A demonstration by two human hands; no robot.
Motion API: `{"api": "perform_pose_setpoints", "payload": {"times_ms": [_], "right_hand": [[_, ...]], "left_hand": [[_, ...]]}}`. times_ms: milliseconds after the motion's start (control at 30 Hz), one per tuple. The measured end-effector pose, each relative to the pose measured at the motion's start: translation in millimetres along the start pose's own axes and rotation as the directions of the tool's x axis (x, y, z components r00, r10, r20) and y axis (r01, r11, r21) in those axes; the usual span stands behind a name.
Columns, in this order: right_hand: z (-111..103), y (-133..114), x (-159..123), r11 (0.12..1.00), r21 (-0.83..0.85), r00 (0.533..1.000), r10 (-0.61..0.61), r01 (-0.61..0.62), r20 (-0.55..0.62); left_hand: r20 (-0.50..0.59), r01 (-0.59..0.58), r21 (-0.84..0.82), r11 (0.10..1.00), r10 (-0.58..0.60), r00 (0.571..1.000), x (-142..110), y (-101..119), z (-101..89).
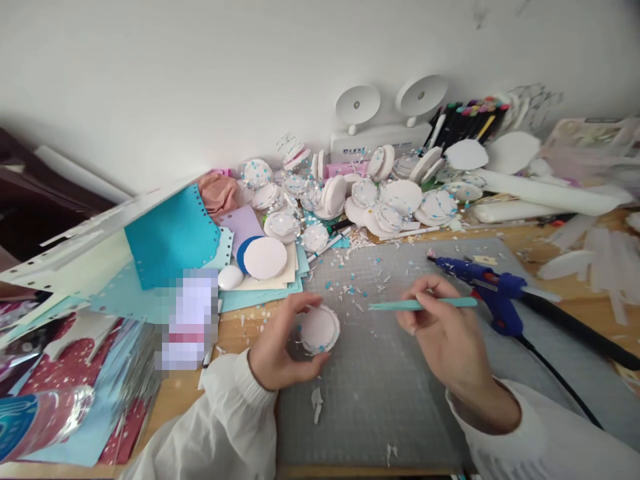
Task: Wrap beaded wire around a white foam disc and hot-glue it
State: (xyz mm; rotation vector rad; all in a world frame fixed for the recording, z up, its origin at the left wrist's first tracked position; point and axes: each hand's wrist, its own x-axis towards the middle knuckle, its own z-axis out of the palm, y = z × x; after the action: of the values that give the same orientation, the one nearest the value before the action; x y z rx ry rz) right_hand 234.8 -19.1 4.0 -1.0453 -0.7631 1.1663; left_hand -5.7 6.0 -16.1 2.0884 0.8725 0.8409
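My left hand (285, 353) curls its fingers and thumb around the edge of a small round white paper disc (320, 329). Tiny blue and white bits are fixed along the disc's rim. My right hand (445, 327) pinches a pair of mint-green tweezers (410, 305), its tips pointing left toward the disc but apart from it. Both hands are over a grey cutting mat (380, 413). Paper scraps and blue bits (350, 289) lie scattered on the mat beyond the disc.
A blue glue gun (493, 293) with a black cord lies at the right. Decorated white discs (390, 217) are heaped along the wall below a two-headed lamp (383, 137). Coloured paper sheets (170, 233) and a bottle (45, 420) stand at the left; markers (467, 123) at the back right.
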Motion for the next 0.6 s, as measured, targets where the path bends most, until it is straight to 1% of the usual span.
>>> {"api": "perform_pose_setpoints", "payload": {"times_ms": [100,200,267,300,367,433,500,600], "right_hand": [[-0.7,0.2,6.8,1.0,0.018,1.0,0.011,-0.011,-0.002],[-2.1,5.2,9.8,1.0,0.015,1.0,0.021,-0.022,0.011],[-3.3,9.7,11.5,0.999,0.012,0.999,0.03,-0.03,0.023],[-3.9,11.8,12.4,0.999,0.009,0.999,0.031,-0.031,0.03],[-4.7,15.1,13.9,1.0,-0.004,0.999,0.022,-0.022,0.041],[-5.1,16.9,14.6,1.0,-0.019,0.999,0.008,-0.008,0.043],[-5.0,17.7,14.4,0.999,-0.033,0.999,-0.006,0.007,0.038],[-5.1,18.7,13.4,0.998,-0.044,0.999,-0.036,0.038,0.026]], "left_hand": [[0.095,-0.032,0.088,0.996,0.023,0.995,2.3,-2.1,0.0],[0.183,-0.063,0.125,0.99,0.039,0.982,4.4,-3.5,0.8],[0.205,-0.095,0.13,0.987,0.067,0.976,5.3,-3.7,0.6],[0.197,-0.113,0.129,0.985,0.086,0.977,5.4,-3.0,-0.1],[0.15,-0.138,0.128,0.982,0.119,0.981,4.4,0.9,-2.7],[0.066,-0.144,0.137,0.98,0.136,0.989,0.8,7.9,-6.2],[-0.051,-0.113,0.166,0.98,0.123,0.991,-6.0,16.1,-9.7],[-0.235,-0.021,0.169,0.985,0.061,0.97,-21.0,25.7,-13.3]]}}
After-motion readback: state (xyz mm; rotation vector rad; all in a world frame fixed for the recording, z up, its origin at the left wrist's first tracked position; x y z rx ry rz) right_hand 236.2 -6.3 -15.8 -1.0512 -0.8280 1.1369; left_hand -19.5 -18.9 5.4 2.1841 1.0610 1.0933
